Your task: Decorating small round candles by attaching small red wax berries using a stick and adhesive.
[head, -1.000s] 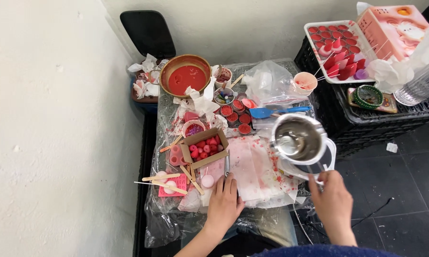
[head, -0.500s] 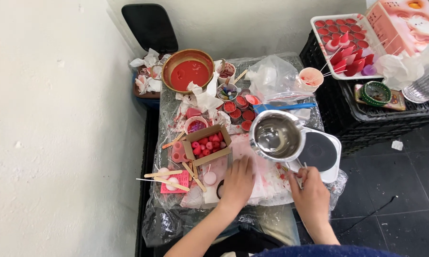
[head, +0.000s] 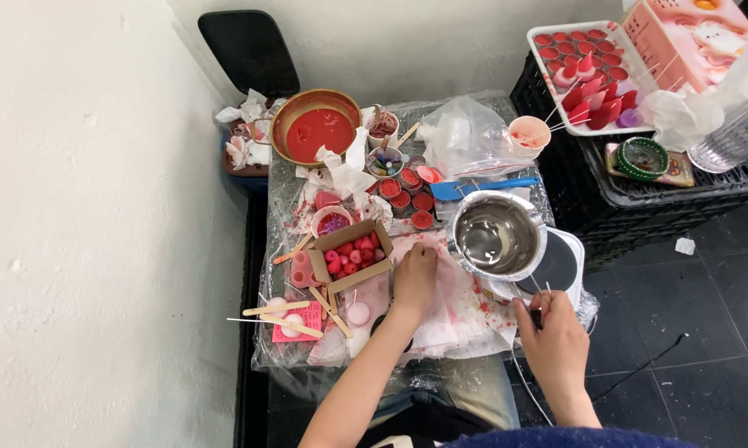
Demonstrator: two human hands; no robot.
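Observation:
My right hand (head: 554,342) grips the handle of a steel melting pot (head: 497,235) and holds it above the left edge of a small white hotplate (head: 559,264). The pot looks nearly empty and shiny inside. My left hand (head: 414,275) rests on the stained white paper (head: 461,311) covering the table, fingers curled, right beside an open cardboard box (head: 350,255) full of small pink and red wax pieces. Whether the left fingers pinch anything is hidden.
A copper bowl of red wax (head: 317,129), several small red-filled cups (head: 409,192), a blue spatula (head: 473,188), wooden sticks (head: 278,309) and a plastic bag (head: 465,138) crowd the plastic-wrapped table. At right, a black crate (head: 639,203) carries a white tray of red candles (head: 587,75). White wall on the left.
The pot swung left off the hotplate, then came back a little to the right. My left hand slid forward across the paper toward the cardboard box.

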